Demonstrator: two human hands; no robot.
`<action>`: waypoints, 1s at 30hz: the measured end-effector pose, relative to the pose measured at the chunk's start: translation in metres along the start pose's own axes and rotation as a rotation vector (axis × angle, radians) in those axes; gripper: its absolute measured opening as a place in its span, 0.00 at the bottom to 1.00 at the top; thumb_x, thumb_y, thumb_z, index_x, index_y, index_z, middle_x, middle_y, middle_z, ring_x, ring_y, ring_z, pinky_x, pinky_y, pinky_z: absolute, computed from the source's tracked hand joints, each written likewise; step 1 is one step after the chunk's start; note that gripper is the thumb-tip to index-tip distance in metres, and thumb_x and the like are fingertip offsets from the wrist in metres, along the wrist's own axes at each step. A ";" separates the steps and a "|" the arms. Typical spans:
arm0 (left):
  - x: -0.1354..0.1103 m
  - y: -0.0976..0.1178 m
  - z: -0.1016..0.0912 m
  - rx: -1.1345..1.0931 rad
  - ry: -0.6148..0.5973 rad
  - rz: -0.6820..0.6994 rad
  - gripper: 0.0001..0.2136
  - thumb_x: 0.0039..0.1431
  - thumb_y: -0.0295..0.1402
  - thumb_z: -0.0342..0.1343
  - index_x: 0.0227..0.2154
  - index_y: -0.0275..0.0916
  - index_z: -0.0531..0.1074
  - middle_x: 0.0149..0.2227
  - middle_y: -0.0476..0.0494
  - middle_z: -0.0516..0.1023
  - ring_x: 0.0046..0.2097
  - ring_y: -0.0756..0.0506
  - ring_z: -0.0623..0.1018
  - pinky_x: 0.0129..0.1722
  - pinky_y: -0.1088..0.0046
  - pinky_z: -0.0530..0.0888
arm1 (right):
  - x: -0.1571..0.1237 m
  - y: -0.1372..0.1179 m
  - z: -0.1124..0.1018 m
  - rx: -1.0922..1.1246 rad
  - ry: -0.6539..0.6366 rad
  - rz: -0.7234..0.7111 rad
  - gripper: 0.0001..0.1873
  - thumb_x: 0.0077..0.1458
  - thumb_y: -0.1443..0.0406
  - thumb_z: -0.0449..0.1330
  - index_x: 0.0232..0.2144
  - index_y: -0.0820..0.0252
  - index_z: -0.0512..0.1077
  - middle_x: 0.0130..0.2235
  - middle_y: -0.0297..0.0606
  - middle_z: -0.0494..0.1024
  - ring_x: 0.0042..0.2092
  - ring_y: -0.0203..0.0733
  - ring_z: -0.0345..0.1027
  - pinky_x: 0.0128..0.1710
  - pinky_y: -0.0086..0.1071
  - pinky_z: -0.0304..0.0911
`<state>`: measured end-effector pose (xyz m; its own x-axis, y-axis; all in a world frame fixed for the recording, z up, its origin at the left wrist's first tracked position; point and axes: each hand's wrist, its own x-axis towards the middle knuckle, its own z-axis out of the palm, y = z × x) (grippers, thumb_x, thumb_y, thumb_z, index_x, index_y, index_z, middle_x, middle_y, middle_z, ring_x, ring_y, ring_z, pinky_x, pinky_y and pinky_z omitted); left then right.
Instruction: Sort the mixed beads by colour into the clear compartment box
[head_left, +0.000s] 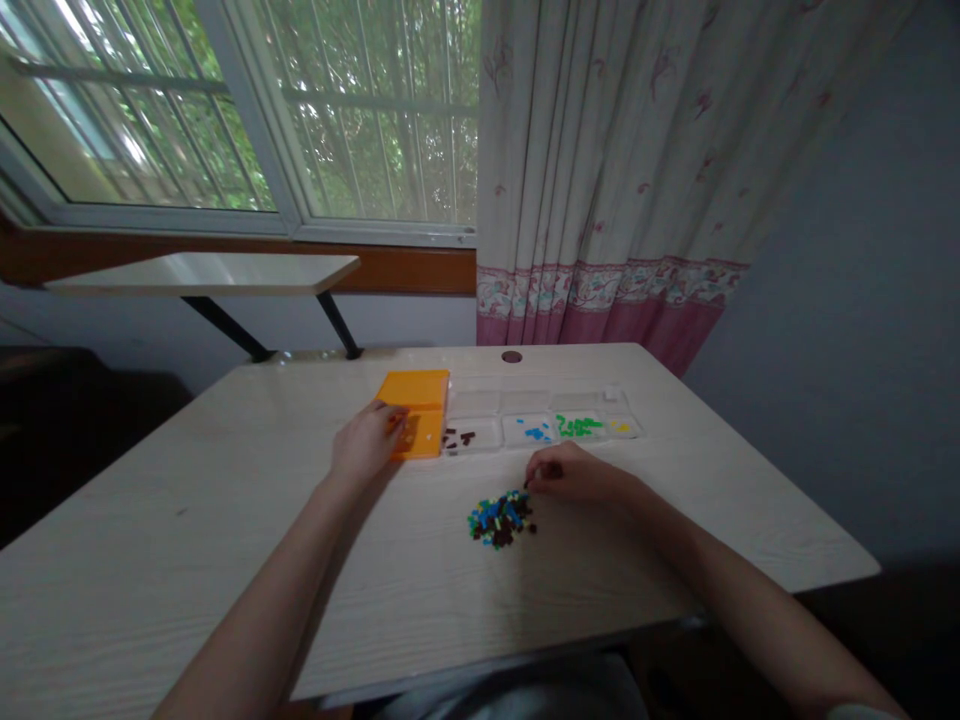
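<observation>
My left hand [365, 440] is over the left side of an orange plastic box [429, 390], its fingers closed together; anything between them is too small to make out. To the right, my right hand [566, 470] pinches a small dark brown piece [528, 485] just beyond a mixed pile of tiny blue, green, brown and yellow pieces [500, 518] on the table. A clear compartment case [491, 432] adjoins the orange box. Brown pieces [467, 438], blue pieces [536, 431], green pieces [577, 426] and a few yellow pieces [619, 427] lie in separate compartments of it.
The pale wood-grain table [225, 520] has a round cable hole [511, 357] near its back edge. A raised shelf [217, 273] on dark supports stands at the back left. Behind are a barred window [375, 110] and a floral curtain [600, 170].
</observation>
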<state>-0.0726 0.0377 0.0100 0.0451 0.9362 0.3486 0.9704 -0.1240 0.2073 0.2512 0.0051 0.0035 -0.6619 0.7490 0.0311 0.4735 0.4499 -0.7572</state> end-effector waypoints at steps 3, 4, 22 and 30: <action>-0.008 0.023 -0.002 -0.197 0.086 0.162 0.12 0.57 0.36 0.47 0.34 0.37 0.73 0.36 0.42 0.73 0.37 0.46 0.73 0.34 0.73 0.68 | 0.007 0.000 0.008 0.245 0.110 0.082 0.10 0.46 0.61 0.60 0.28 0.64 0.71 0.19 0.28 0.63 0.21 0.28 0.54 0.22 0.23 0.50; -0.013 0.033 -0.002 -0.294 0.086 0.244 0.11 0.57 0.35 0.47 0.34 0.37 0.73 0.35 0.43 0.73 0.36 0.47 0.73 0.34 0.73 0.68 | 0.009 -0.001 0.010 0.318 0.135 0.104 0.11 0.45 0.59 0.60 0.28 0.64 0.71 0.19 0.28 0.63 0.21 0.28 0.54 0.22 0.23 0.50; -0.045 0.091 0.012 -0.539 -0.020 0.726 0.07 0.57 0.32 0.51 0.36 0.40 0.72 0.32 0.45 0.72 0.34 0.51 0.73 0.32 0.78 0.69 | 0.017 -0.011 0.027 0.554 0.145 0.189 0.18 0.36 0.55 0.65 0.23 0.64 0.71 0.19 0.28 0.67 0.22 0.29 0.56 0.23 0.25 0.50; -0.046 0.093 0.012 -0.530 -0.074 0.696 0.08 0.57 0.32 0.49 0.36 0.40 0.72 0.33 0.44 0.72 0.35 0.50 0.73 0.32 0.77 0.70 | 0.016 -0.010 0.026 0.456 0.123 0.152 0.16 0.41 0.55 0.63 0.25 0.64 0.72 0.19 0.28 0.66 0.21 0.29 0.56 0.22 0.24 0.52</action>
<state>0.0180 -0.0133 0.0025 0.6190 0.6075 0.4977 0.4798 -0.7942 0.3728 0.2211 -0.0004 -0.0059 -0.5188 0.8537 -0.0463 0.2388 0.0928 -0.9666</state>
